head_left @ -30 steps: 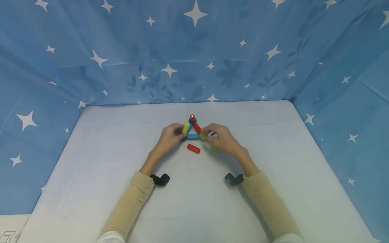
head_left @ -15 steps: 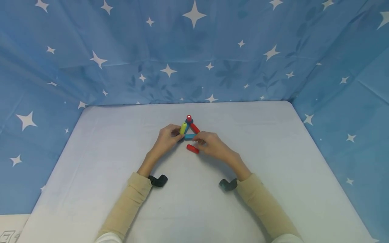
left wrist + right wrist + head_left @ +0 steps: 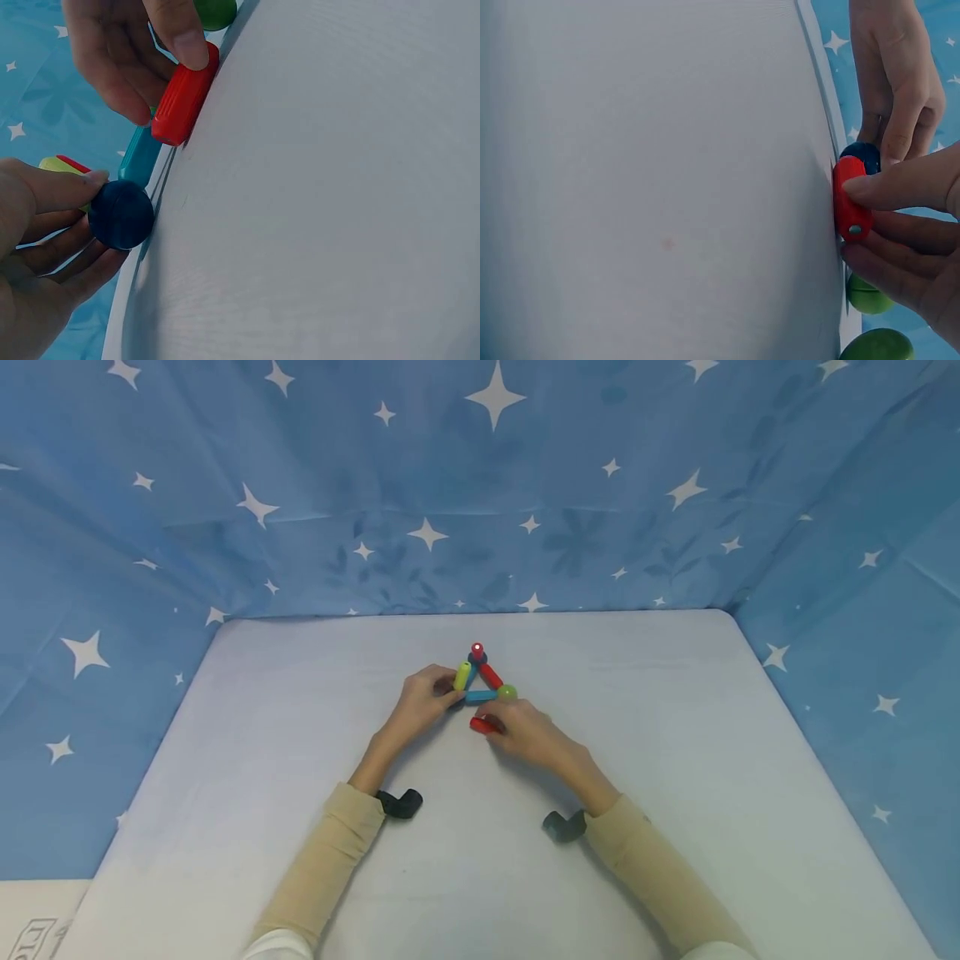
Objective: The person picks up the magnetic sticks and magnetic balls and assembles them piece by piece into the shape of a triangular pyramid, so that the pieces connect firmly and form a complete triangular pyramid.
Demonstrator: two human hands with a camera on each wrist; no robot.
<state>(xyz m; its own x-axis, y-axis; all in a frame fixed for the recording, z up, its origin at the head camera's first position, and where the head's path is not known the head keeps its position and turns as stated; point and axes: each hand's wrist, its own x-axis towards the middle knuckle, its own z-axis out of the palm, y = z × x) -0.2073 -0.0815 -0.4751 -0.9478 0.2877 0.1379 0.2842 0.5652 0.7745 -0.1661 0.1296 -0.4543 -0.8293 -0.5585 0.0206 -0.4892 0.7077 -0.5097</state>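
Observation:
My left hand (image 3: 423, 702) pinches a dark blue ball (image 3: 121, 215) at the left corner of a triangle of magnetic rods and balls. From that corner rises a yellow-green rod (image 3: 462, 676). A blue rod (image 3: 481, 697) forms the near side, a red rod (image 3: 491, 676) the right side, and another blue rod, partly hidden, the left. A green ball (image 3: 507, 692) sits at the right corner. In front of the triangle, my right hand (image 3: 528, 735) pinches a loose red rod (image 3: 850, 199) between thumb and fingers, low over the table.
At the far corner, an upright red rod (image 3: 477, 649) stands on a dark blue ball (image 3: 477, 658). A second green ball (image 3: 877, 346) lies near the right hand in the right wrist view. Behind the white table (image 3: 480, 877) hangs a blue star-patterned curtain (image 3: 480, 485).
My right hand has left the green ball at the right corner, come nearer, and taken hold of the loose red rod. My left hand stays at the left corner. The head view shifts slightly.

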